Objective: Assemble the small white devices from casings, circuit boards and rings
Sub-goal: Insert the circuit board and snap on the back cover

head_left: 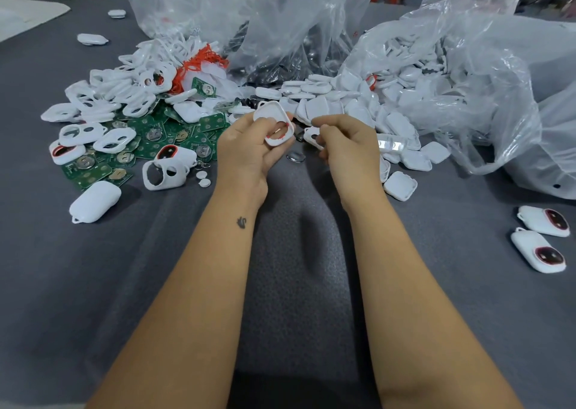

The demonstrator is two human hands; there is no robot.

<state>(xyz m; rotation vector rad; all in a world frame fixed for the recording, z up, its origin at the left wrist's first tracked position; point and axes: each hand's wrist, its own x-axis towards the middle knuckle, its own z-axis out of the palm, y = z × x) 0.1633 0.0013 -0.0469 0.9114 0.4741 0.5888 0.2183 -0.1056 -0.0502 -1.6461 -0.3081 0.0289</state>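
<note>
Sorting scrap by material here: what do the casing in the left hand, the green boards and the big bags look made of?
Casing: likely moulded plastic, white, smooth, matte sheen.
Green boards: seemingly rigid circuit laminate, glossy green with metallic round contacts.
Bags: thin clear plastic film, crinkled and shiny.

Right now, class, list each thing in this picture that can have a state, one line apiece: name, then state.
Left hand: grips white casing.
White plastic casing with red ring: held tilted, open side showing.
Right hand: pinches small white part.
Small white part: held.
Clear plastic bag: open, casings spilling out.
Two white devices with dark lenses: closed, lying apart.
</note>
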